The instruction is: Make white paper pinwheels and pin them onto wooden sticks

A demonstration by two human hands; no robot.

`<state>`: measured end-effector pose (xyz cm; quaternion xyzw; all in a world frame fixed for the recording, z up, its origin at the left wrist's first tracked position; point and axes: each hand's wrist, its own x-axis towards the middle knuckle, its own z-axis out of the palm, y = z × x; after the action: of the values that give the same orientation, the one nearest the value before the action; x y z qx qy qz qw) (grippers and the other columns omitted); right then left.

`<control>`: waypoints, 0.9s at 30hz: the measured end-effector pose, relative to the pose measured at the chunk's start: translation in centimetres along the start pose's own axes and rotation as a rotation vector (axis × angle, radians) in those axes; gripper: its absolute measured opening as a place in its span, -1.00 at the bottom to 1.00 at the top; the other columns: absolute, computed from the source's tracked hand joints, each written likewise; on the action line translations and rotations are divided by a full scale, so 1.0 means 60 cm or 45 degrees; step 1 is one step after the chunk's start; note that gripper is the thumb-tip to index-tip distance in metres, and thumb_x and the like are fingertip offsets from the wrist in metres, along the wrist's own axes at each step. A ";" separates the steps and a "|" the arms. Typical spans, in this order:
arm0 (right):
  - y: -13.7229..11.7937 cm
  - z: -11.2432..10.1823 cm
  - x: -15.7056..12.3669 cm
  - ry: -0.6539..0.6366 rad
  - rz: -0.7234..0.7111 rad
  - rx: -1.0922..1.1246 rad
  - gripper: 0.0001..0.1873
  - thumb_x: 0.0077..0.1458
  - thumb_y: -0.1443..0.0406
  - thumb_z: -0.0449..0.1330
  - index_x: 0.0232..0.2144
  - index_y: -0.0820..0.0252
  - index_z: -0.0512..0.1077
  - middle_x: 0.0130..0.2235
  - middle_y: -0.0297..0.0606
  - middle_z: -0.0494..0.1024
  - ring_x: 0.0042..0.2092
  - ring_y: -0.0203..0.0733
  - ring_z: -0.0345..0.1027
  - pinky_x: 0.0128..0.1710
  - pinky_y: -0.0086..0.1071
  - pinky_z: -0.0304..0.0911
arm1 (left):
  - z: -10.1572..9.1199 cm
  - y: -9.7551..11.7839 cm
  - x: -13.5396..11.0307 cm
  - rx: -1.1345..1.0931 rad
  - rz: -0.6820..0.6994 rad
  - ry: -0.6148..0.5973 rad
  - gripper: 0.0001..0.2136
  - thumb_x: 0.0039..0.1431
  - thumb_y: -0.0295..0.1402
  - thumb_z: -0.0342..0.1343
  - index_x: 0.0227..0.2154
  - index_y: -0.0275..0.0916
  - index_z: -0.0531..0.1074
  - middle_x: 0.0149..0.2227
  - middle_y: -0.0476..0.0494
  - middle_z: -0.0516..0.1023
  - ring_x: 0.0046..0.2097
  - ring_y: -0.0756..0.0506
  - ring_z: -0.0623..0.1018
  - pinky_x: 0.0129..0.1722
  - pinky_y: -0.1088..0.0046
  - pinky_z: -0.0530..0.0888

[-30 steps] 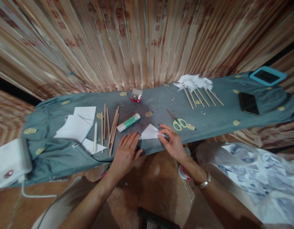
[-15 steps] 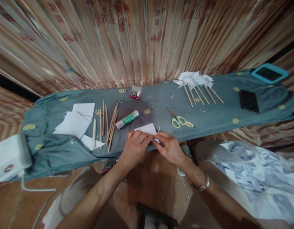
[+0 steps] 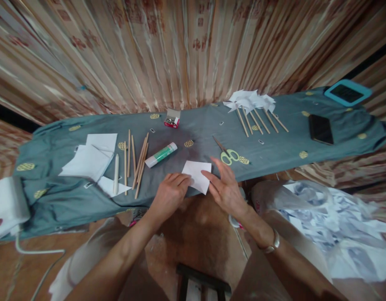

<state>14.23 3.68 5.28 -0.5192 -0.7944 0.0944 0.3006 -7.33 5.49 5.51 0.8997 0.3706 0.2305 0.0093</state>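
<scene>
Tan, striped curtain (image 3: 167,50) hangs in folds behind a long table spread with grey-green cloth (image 3: 202,125), its pineapple print yellow and its near edge running just under the hands. Below that edge, at the right, a translucent plastic bag (image 3: 265,196) bulges with crumpled, pointed paper scraps (image 3: 331,221). A round-cornered white box (image 3: 11,205), trailing a cord, sits at the left end. White sheets (image 3: 86,163) overlap nearby; far across, paper pinwheels (image 3: 251,101) lie in a row on wooden stems.

The left hand (image 3: 171,193) curls its fingertips over the left side of a creased white paper (image 3: 197,174) at the near edge (whether the thumb pinches from beneath, I cannot tell). The right hand (image 3: 226,190) is spread, one fingertip at the paper's right side. Left of the paper, a stretch of cloth separates it from a green-labelled tube (image 3: 161,154); to its upper right lie scissors (image 3: 229,155) with pale green handles. Farther back, a small red carton (image 3: 172,119) stands open, holding shiny bits.
</scene>
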 end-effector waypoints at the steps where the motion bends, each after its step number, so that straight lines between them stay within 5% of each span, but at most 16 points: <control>1: 0.002 -0.002 0.003 -0.002 -0.033 -0.018 -0.62 0.19 0.42 0.02 -0.03 0.08 0.48 0.31 -0.13 0.18 0.33 0.04 0.00 0.23 0.11 0.10 | 0.001 0.002 -0.003 -0.043 -0.002 0.003 -0.80 0.30 -0.50 -0.05 -0.20 -0.33 0.50 -0.14 -0.24 0.60 -0.15 -0.13 0.54 -0.16 0.28 0.47; 4: 0.010 -0.006 0.012 -0.044 -0.061 0.024 -0.71 0.18 0.41 0.06 -0.18 0.12 0.55 0.26 -0.11 0.28 0.29 0.04 0.07 0.21 0.08 0.13 | -0.004 0.006 -0.008 -0.189 -0.054 0.006 -0.81 0.29 -0.49 -0.02 -0.19 -0.31 0.50 -0.14 -0.22 0.60 -0.11 -0.12 0.54 -0.09 0.30 0.51; 9: 0.022 -0.006 0.027 -0.181 0.050 0.287 -0.79 0.22 0.28 0.11 -0.27 0.08 0.57 -0.14 -0.22 0.60 -0.08 -0.12 0.41 -0.01 -0.14 0.35 | -0.012 0.001 -0.010 -0.404 -0.197 0.012 -0.79 0.32 -0.40 -0.02 -0.22 -0.28 0.53 -0.24 -0.19 0.60 -0.17 -0.10 0.53 -0.15 0.34 0.54; 20: 0.018 0.008 0.042 -0.075 0.350 0.431 -0.83 0.13 0.23 0.21 -0.48 0.12 0.50 -0.44 -0.34 0.55 -0.35 -0.22 0.42 -0.29 -0.35 0.30 | 0.001 -0.014 -0.008 -0.364 -0.441 0.004 -0.81 0.30 -0.38 0.01 -0.28 -0.27 0.52 -0.34 -0.15 0.58 -0.29 -0.08 0.57 -0.23 0.40 0.52; 27: 0.013 0.009 0.045 -0.015 0.410 0.376 -0.84 0.06 0.28 0.26 -0.55 0.11 0.45 -0.28 -0.27 0.60 -0.18 -0.13 0.45 -0.12 -0.26 0.31 | 0.000 -0.008 0.000 -0.209 -0.426 0.026 -0.71 0.29 -0.40 0.00 0.03 -0.33 0.39 -0.16 -0.24 0.59 -0.17 -0.13 0.59 -0.14 0.32 0.53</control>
<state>13.76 6.50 5.50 -0.5890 -0.6806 0.2596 0.3499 -7.65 5.82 5.39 0.8193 0.4952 0.2644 0.1170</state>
